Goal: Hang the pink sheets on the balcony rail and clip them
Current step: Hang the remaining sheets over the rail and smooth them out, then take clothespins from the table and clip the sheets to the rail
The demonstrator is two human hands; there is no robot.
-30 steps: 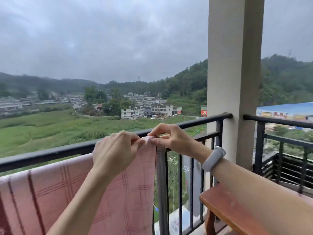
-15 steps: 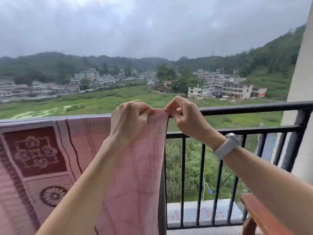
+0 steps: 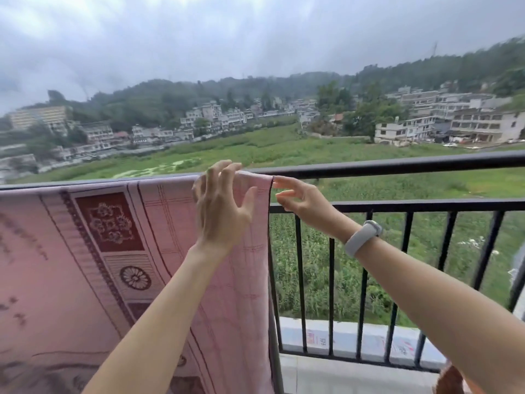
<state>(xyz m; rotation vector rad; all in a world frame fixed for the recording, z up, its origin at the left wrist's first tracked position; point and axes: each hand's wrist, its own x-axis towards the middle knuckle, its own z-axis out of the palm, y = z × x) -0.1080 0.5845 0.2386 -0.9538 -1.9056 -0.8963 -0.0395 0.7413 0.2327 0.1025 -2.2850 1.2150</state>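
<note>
Only the head view here. The pink sheet (image 3: 119, 265) hangs over the balcony rail (image 3: 397, 166), filling everything from 9 to 6 o'clock. It looks soft, floppy and light, so I'd take it by the top fold at the corner. Left hand (image 3: 221, 206) is spread open, fingertips brushing that fold. Right hand (image 3: 301, 199) is relaxed open, fingertip at the sheet's edge, holding nothing. No clips in sight.

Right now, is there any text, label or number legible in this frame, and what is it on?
None can be read.
Ledge below the railing: red marks, too blurred to read.
Sheet: woven flower and wheel motifs, plus blurred dark marks at the left, unreadable.
Wristband: no visible text.
</note>
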